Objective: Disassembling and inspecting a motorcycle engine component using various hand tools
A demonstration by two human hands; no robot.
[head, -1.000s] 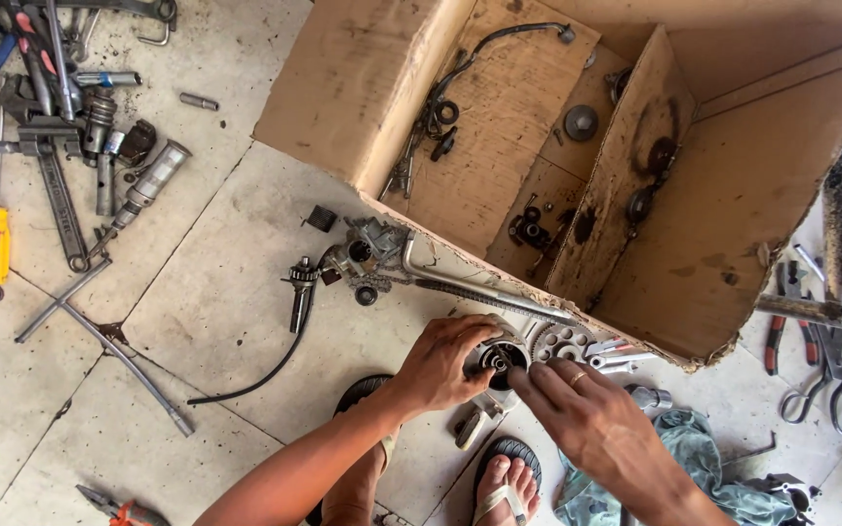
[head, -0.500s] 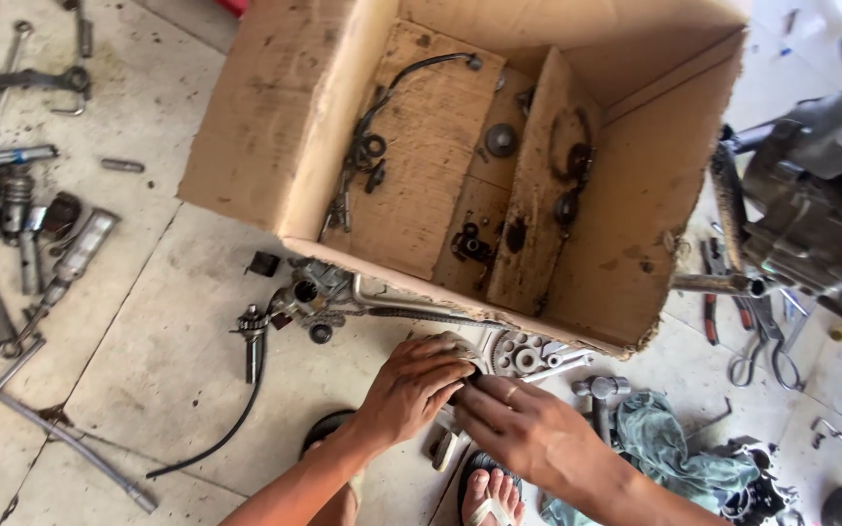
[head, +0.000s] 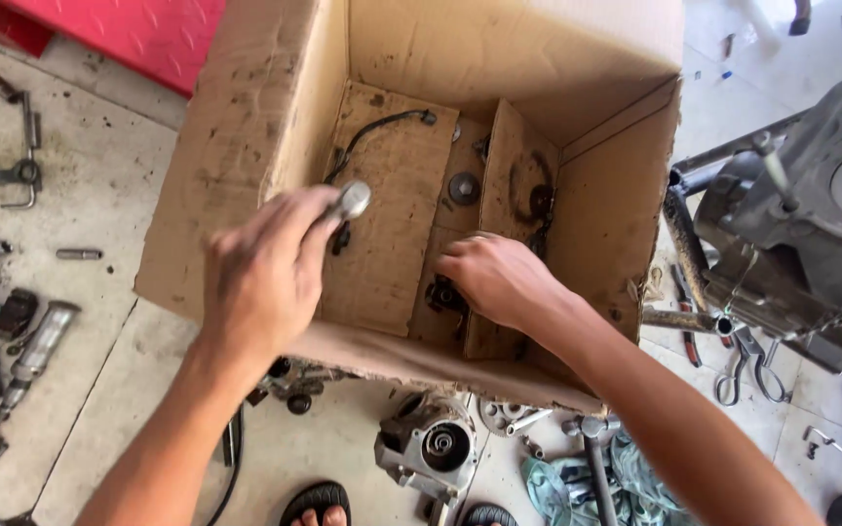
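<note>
An open, grease-stained cardboard box (head: 246,146) stands on the tiled floor in front of me. My left hand (head: 265,268) hovers over its near left edge, shut on a small shiny metal part (head: 351,200) that sticks out past my fingers. My right hand (head: 499,281) reaches down inside the box, its fingers on dark metal parts (head: 440,292) at the bottom beside an upright cardboard flap (head: 509,156). A black cable (head: 372,131) and a round dark disc (head: 463,187) lie on the box floor.
A grey engine housing (head: 429,448) and small fittings (head: 509,417) lie on the floor below the box. Tools and sockets (head: 12,331) are scattered at left. An engine block with studs (head: 811,205) and pliers (head: 747,365) sit at right. My sandalled feet (head: 319,505) show at the bottom.
Both hands left the parts on the floor and rose to the box. The left now holds a metal part over the box, the right is inside it. The view shifted closer to the box.
</note>
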